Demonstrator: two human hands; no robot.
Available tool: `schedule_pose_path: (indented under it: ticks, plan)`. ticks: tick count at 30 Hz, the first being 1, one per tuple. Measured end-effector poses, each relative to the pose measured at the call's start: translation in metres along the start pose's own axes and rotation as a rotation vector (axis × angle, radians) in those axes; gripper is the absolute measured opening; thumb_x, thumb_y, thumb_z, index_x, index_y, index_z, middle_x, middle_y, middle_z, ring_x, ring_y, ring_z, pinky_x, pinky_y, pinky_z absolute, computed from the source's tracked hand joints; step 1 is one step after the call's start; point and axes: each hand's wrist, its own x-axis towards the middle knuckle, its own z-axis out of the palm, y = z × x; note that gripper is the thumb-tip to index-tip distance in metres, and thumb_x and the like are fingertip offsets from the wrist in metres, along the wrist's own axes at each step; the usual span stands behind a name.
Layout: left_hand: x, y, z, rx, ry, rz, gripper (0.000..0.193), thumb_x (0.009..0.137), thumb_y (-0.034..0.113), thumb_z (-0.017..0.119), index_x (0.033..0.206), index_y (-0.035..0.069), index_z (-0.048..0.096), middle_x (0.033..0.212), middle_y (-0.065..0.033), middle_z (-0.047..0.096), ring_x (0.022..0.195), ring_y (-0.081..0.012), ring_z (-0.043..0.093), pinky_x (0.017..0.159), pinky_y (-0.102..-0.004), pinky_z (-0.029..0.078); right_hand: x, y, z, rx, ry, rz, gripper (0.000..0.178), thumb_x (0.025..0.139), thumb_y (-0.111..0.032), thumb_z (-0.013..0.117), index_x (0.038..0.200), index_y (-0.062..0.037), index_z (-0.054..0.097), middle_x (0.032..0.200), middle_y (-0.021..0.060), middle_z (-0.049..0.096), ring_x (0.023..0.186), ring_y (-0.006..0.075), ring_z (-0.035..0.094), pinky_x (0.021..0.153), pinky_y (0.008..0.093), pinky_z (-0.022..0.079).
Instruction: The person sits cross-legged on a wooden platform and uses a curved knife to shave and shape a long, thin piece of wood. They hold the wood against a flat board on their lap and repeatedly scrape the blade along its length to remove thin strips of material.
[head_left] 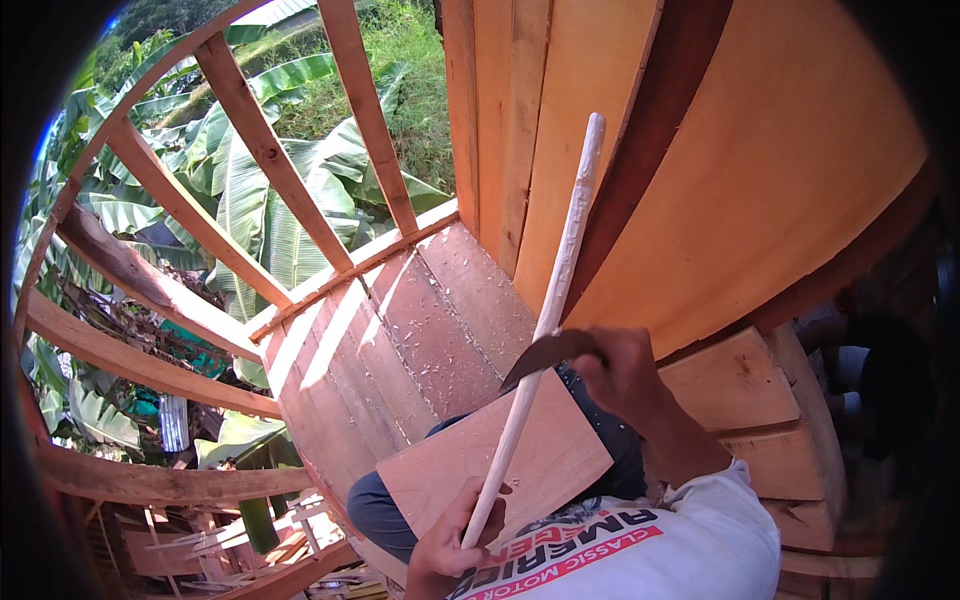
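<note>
A long, pale, peeled wooden stick [559, 268] slants up and away from my lap. My left hand [452, 535] is closed around its lower end. A knife with a broad, curved dark blade [543, 357] crosses the stick around its middle, and the blade appears to touch the wood. My right hand [622, 372] grips the knife; its handle is mostly hidden in my fingers. Across my lap lies a flat rectangular wooden board [560, 437], beneath the stick.
Pale shavings are scattered over the plank floor [440, 320] ahead. A slatted wooden railing [270, 160] curves round the left side, with banana plants [250, 215] beyond. A panelled wooden wall [770, 170] rises at the right. Below it are wooden steps or ledges [735, 385].
</note>
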Motion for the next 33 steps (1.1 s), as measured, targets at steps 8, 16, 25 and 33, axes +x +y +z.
schedule_pose_path:
  ticks: [8,16,25,33]
  plan:
    - [0.007,-0.007,0.003,-0.037,0.067,-0.023,0.079,0.054,0.006,0.056,0.13,0.001,0.035,0.071,0.0013,0.034,0.056,-0.0076,0.033,0.053,-0.0225,0.024,0.002,-0.002,-0.001,-0.038,-0.05,0.06,0.036,0.09,-0.037,0.062,0.073,-0.0048,0.062,0.056,0.0143,0.055,0.052,0.0322,0.059,0.05,0.0364,0.046]
    - [-0.011,-0.004,0.003,-0.003,0.065,-0.013,0.076,0.054,0.006,0.054,0.127,0.0,0.035,0.071,0.0002,0.033,0.056,-0.0086,0.031,0.051,-0.0243,0.023,-0.034,-0.031,0.014,-0.05,-0.25,-0.211,0.034,0.086,-0.035,0.068,0.071,-0.006,0.058,0.057,0.0125,0.055,0.052,0.0289,0.059,0.049,0.0362,0.045]
    - [-0.006,-0.009,0.012,0.088,0.188,0.0,0.073,0.05,0.003,0.056,0.12,0.0,0.036,0.064,-0.0001,0.035,0.048,-0.0072,0.033,0.045,-0.0229,0.021,-0.001,-0.013,-0.017,0.113,0.001,0.186,0.031,0.091,-0.031,0.062,0.078,-0.0029,0.059,0.06,0.0139,0.055,0.048,0.0257,0.056,0.047,0.0344,0.044]
    - [0.008,-0.006,0.025,0.056,0.159,-0.008,0.072,0.05,0.003,0.056,0.12,0.001,0.038,0.068,0.0003,0.036,0.051,-0.0071,0.032,0.046,-0.0233,0.021,-0.003,-0.006,-0.027,0.141,0.031,0.272,0.033,0.092,-0.033,0.059,0.084,-0.0015,0.063,0.056,0.0144,0.054,0.05,0.0279,0.059,0.047,0.033,0.042]
